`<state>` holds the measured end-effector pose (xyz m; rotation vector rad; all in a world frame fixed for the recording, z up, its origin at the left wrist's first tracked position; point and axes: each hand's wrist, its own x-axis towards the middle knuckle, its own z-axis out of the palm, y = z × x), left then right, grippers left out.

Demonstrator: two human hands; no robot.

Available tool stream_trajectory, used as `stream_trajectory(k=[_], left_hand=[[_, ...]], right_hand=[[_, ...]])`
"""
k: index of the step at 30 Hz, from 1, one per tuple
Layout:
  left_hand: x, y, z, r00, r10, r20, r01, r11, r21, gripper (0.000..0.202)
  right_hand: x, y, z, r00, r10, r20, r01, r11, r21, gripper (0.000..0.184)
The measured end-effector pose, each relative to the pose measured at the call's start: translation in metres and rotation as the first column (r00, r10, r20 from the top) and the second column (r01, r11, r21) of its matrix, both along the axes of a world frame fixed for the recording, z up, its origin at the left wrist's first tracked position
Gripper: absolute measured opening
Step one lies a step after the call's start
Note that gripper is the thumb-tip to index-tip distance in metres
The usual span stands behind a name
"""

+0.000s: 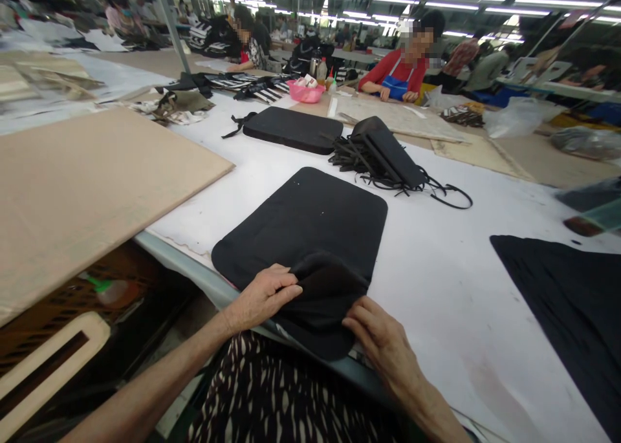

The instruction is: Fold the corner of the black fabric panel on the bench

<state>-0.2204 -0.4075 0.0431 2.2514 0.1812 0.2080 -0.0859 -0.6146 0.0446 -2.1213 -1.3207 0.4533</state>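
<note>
While the panel [310, 220] lies flat over its far part, its near part, at the table's [436, 288] near edge, is rumpled, so work looks unfinished: the right hand [381, 330] pinches its side; the left hand [272, 292] lies fingers together on it, grip unclear.

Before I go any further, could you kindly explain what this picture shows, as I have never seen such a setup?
There is no machine: you see a person's bare left hand and right hand. The picture comes from a camera on that person's head, looking forward and down. On the white tabletop lies a black sheet, rumpled near the person. The left hand touches the rumpled part; the right hand pinches the sheet's right edge. Beyond it lie a flat black pad and black straps. More black cloth lies at the right.
</note>
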Motion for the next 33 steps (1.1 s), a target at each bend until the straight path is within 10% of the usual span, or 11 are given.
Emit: stream_trajectory(k=[19,25,33], left_hand=[[0.000,0.003,-0.002,1.000,0.015,0.002,-0.015,0.997,-0.077,0.032],[0.001,0.002,0.000,0.998,0.054,0.030,-0.051,0.995,-0.081,0.037],[0.001,0.002,-0.002,0.997,0.061,0.041,-0.056,0.993,-0.101,0.038]], right_hand=[[0.005,-0.005,-0.001,0.963,-0.263,0.062,0.243,0.943,0.228,0.014],[0.000,-0.018,-0.012,0.988,0.105,0.112,-0.102,0.994,-0.030,0.014],[0.000,-0.005,-0.013,0.983,0.090,0.162,-0.079,0.994,-0.072,0.015]])
